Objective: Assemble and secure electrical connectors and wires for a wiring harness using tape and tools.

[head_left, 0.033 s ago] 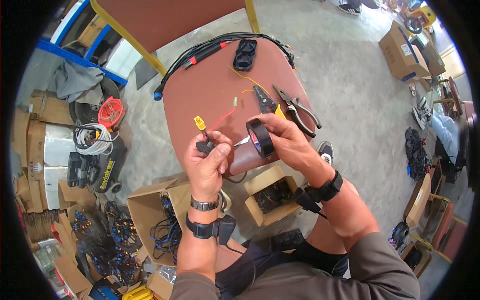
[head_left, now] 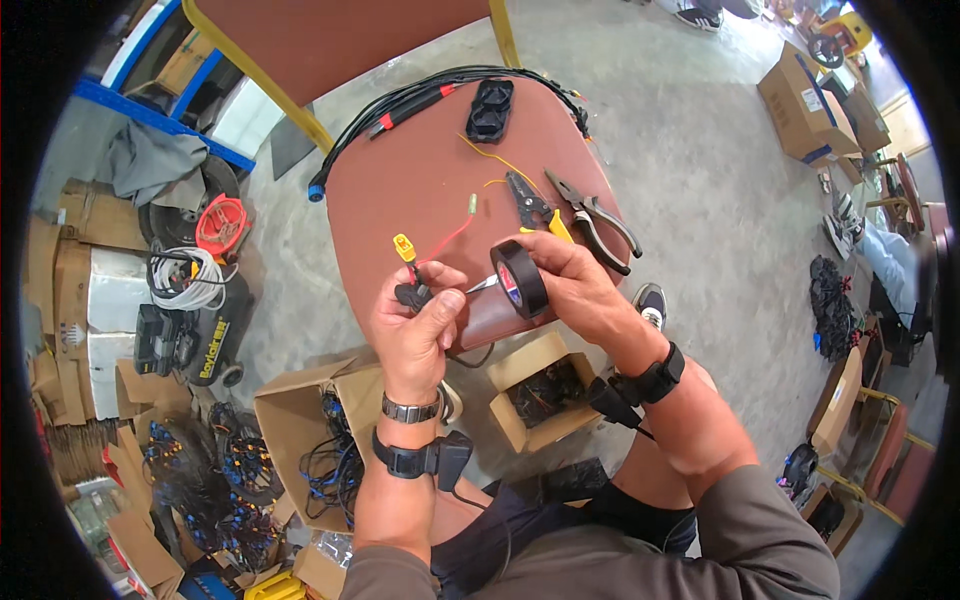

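Roll of black tape (head_left: 520, 278) in my right hand (head_left: 570, 285) looks like glossy plastic, smooth on the outside. The connector (head_left: 404, 247) by my left hand (head_left: 418, 325) is yellow plastic, a bit shiny. The chair seat (head_left: 400, 180) is matt reddish-brown, looks like vinyl or cloth, can't tell which. Pliers (head_left: 590, 222) have dull grey metal jaws and dark rubbery grips. Boxes (head_left: 535, 395) down below are plain brown cardboard, and the floor (head_left: 700, 160) is rough grey concrete.
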A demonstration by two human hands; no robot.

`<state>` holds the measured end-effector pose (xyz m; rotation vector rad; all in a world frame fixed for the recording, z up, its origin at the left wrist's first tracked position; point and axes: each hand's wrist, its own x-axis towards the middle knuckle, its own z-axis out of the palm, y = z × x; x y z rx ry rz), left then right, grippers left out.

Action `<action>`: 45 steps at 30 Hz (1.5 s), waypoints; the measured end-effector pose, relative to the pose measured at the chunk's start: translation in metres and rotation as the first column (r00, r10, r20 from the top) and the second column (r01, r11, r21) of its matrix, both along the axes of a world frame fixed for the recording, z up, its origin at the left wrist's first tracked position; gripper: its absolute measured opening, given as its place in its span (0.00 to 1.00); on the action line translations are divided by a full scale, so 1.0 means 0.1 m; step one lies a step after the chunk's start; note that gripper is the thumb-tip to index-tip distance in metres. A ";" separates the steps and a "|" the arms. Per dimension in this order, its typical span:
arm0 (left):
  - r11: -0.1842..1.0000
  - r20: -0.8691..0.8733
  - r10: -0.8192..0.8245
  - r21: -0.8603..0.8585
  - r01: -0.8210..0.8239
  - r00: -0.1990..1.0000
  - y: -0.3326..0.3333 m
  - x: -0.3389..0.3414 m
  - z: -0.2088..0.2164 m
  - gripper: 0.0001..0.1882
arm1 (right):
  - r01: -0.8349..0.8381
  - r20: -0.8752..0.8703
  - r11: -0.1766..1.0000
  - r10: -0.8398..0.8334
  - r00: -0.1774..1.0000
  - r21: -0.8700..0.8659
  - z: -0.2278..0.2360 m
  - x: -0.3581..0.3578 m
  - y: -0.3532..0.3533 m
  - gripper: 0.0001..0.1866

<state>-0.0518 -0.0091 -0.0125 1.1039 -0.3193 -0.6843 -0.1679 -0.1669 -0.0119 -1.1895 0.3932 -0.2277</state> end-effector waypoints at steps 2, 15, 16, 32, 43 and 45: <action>1.000 0.038 0.013 0.000 -0.013 0.999 -0.05 -0.07 0.01 0.16 | -0.052 -0.057 0.991 0.060 0.997 0.126 -0.05 -0.05 0.01 0.12; 0.974 0.030 -0.111 0.201 0.103 0.993 -0.15 -0.14 -0.06 0.16 | -0.074 -0.067 0.992 0.081 0.994 0.102 0.00 -0.09 0.08 0.17; 0.974 0.029 -0.122 0.195 0.114 0.992 -0.13 -0.13 -0.04 0.16 | -0.094 -0.031 0.994 0.095 0.995 0.059 -0.03 -0.08 0.09 0.17; 0.958 0.206 -0.135 0.277 0.075 0.969 -0.13 -0.20 -0.03 0.17 | -0.091 0.107 0.995 0.096 0.990 -0.047 -0.15 -0.20 0.13 0.21; 0.968 0.151 -0.164 0.215 0.129 0.975 0.22 -0.46 -0.01 0.21 | -0.148 0.091 0.970 0.168 0.982 -0.192 -0.05 -0.52 0.34 0.26; 0.967 0.113 -0.180 0.200 0.155 0.977 0.31 -0.58 0.04 0.22 | -0.147 0.147 0.974 0.173 0.974 -0.169 -0.02 -0.66 0.43 0.25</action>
